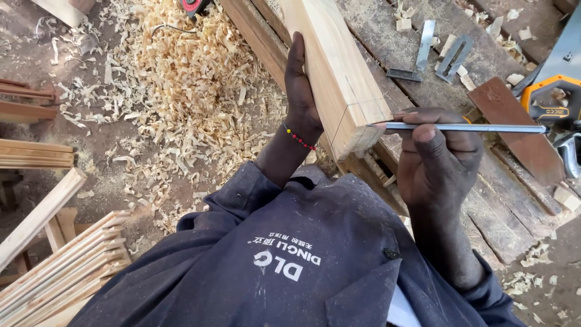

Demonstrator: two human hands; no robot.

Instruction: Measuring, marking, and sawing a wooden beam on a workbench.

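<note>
A pale squared timber (336,66) is steadied by the left hand (301,91), whose palm and fingers are pressed flat along its left face, the fingers pointing toward twelve o'clock; the grip is a brace against the side rather than a closed wrap, and whether the thumb hooks under the piece cannot be told. The timber's long axis is seen to run from about eleven o'clock at the top of the view down to its cut end near five o'clock, where thin marked lines are drawn on the top face. A slim metal marking tool (463,128) is pinched by the right hand (437,158), thumb laid on top and fingers curled beneath, and is held almost level, its shaft running from three o'clock toward nine. Its tip is brought to the right edge of the timber's near end, touching or just short of it; contact cannot be settled from this view. The timber's end thus lies at nine o'clock from the right-hand grip and at about four o'clock from the left hand, which is nearer the piece overall. Beneath the timber a rough plank workbench (423,36) is spread, with a try square (417,57) at one o'clock. Wood shavings (181,79) are heaped at ten o'clock.
</note>
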